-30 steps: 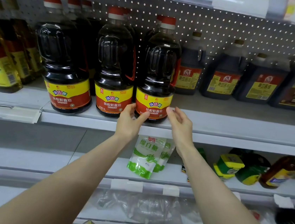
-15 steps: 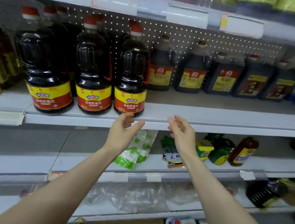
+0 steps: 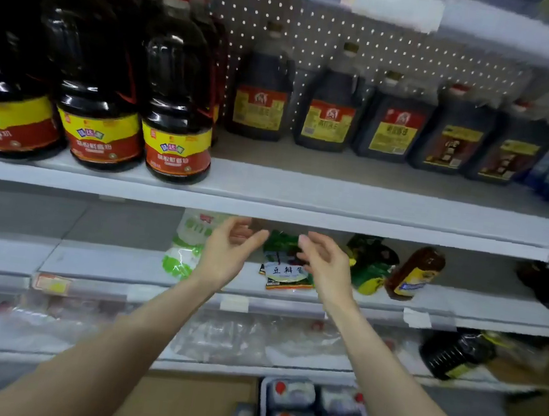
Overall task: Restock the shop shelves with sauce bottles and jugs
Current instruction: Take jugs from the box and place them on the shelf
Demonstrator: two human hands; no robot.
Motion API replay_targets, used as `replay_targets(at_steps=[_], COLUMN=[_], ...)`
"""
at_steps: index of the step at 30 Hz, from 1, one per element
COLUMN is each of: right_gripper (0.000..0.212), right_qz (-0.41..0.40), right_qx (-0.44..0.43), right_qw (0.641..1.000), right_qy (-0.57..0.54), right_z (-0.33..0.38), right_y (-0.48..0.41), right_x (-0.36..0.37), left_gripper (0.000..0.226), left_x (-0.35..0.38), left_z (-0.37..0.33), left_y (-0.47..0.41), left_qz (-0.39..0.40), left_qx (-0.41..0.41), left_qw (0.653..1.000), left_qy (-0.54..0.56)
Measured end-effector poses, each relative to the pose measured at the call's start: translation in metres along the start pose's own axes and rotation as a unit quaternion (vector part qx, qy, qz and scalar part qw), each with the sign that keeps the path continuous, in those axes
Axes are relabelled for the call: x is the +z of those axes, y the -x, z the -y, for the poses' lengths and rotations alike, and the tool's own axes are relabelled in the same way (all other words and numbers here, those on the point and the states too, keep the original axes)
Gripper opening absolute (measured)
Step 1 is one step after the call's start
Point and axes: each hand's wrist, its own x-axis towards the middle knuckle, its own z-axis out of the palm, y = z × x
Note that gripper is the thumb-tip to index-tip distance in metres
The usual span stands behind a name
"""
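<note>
Three red-labelled sauce bottles [image 3: 180, 108] in the front row at 10 o'clock – five dark square jugs [image 3: 392, 118] at 1 o'clock. Four red-capped jugs clearly showing in the crate [image 3: 318, 414] at 6 o'clock – two hands, both empty.

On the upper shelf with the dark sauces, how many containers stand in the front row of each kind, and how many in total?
Round bottles with red and yellow labels: 3 in front; more behind, count unclear.
Square jugs with handles: 5.
Total: 8.
</note>
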Motion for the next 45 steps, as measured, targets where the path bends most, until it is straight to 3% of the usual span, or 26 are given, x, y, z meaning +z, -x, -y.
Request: replay_targets(at_steps=[7, 15, 20, 23, 27, 30, 34, 37, 39, 45], right_gripper=[0.019, 0.008, 0.018, 0.011, 0.034, 0.046, 0.055, 0.100, 0.115, 0.099], right_qz=[0.070, 0.124, 0.124, 0.115, 0.104, 0.082, 0.064, 0.032, 0.011, -0.042], right_qx=[0.103, 0.238, 0.294, 0.315, 0.379, 0.385, 0.391, 0.361, 0.359, 0.383], right_qw=[0.992, 0.961, 0.943, 0.934, 0.911, 0.909, 0.911, 0.926, 0.928, 0.921], right_qy=[0.033, 0.067, 0.096, 0.120, 0.126, 0.133, 0.113, 0.106, 0.095, 0.058], right_z=[-0.148, -0.329, -0.445, -0.515, -0.587, -0.629, -0.670, -0.688, -0.701, -0.687], right_y=[0.014, 0.060, 0.093, 0.110, 0.122, 0.120, 0.120, 0.122, 0.123, 0.108], right_x=[-0.022, -0.009, 0.010, 0.021, 0.037, 0.050, 0.073, 0.089, 0.094, 0.095], left_gripper=[0.032, 0.034, 0.028, 0.018, 0.016, 0.011, 0.022, 0.025, 0.027, 0.026], left_x=[0.051, 0.067, 0.080, 0.083, 0.084, 0.088, 0.096, 0.100, 0.100, 0.087], left_z=[0.141, 0.316, 0.428, 0.483, 0.548, 0.594, 0.631, 0.646, 0.649, 0.641], left_y=[0.045, 0.100, 0.125, 0.136, 0.140, 0.138, 0.136, 0.134, 0.132, 0.128], left_qz=[-0.050, -0.049, -0.046, -0.042, -0.047, -0.046, -0.067, -0.072, -0.063, -0.043], left_qx=[-0.141, -0.274, -0.337, -0.346, -0.344, -0.357, -0.383, -0.385, -0.389, -0.393], left_qw=[0.989, 0.959, 0.939, 0.935, 0.934, 0.930, 0.920, 0.920, 0.918, 0.917], left_qy=[-0.018, -0.045, -0.054, -0.059, -0.083, -0.079, -0.051, -0.032, -0.030, -0.047])
